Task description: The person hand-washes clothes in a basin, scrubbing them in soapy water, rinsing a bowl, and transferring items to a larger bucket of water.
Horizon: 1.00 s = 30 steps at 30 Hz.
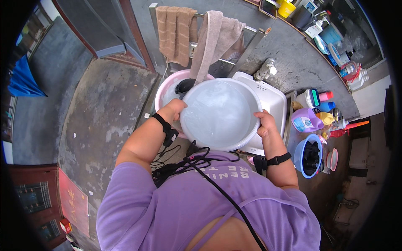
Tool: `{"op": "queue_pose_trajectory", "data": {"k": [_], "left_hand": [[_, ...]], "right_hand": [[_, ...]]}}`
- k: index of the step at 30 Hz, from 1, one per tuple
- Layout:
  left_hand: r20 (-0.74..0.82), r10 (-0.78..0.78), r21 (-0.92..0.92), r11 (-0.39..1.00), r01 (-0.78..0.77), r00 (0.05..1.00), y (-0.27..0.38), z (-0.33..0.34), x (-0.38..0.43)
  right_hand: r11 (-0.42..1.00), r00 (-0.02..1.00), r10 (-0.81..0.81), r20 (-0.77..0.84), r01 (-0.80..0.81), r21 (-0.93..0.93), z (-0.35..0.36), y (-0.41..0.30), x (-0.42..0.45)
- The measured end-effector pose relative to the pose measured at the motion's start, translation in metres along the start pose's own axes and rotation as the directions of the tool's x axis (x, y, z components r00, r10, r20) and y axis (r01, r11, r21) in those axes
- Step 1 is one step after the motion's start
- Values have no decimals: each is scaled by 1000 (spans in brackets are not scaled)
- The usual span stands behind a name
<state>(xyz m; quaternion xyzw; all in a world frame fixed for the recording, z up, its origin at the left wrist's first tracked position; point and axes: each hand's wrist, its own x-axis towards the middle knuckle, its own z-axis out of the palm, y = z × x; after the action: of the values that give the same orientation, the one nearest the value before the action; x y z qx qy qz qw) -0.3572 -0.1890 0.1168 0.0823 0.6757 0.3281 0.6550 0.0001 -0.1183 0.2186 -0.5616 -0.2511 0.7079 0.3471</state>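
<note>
Both my hands grip a wide, pale plastic basin with water in it. On its left rim is my left hand, and my right hand grasps the right rim. The basin overlaps the white sink on its right and a pink basin on its left. Inside the pink basin I see cloudy water and a dark item, partly hidden behind the pale one. How the pale basin is supported underneath cannot be seen.
Brown towel and greyish towel hang on a metal rack behind the basins. A tap juts from the wall. Right of the sink stand a purple detergent jug and a blue basin holding dark cloth. Black cables loop before my waist.
</note>
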Motion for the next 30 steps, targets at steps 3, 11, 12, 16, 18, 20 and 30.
{"op": "queue_pose_trajectory", "data": {"k": [3,11,12,16,18,20,30], "left_hand": [[15,8,-19,1000,-8,1000,-1,2,5],[39,5,-62,998,-2,999,9,25,-19],[47,8,-64,998,-5,999,9,26,-17],[45,2,-25,1000,-1,999,2,22,11],[47,9,-43,999,-7,999,4,30,6],[52,27,-48,999,-24,998,3,34,6],[64,74,1,997,-74,995,-7,37,19]], "right_hand": [[1000,1000,-6,-2,6,1,0,-4,-3],[998,999,-54,2,54,-11,-3,-17,-11],[998,998,-59,11,59,-14,-4,-18,-11],[997,997,-75,30,76,-33,-5,-23,-10],[996,996,-82,18,83,-33,-8,-26,-12],[996,996,-84,15,85,-30,-10,-27,-13],[990,991,-122,48,125,-60,-3,-37,-17]]}}
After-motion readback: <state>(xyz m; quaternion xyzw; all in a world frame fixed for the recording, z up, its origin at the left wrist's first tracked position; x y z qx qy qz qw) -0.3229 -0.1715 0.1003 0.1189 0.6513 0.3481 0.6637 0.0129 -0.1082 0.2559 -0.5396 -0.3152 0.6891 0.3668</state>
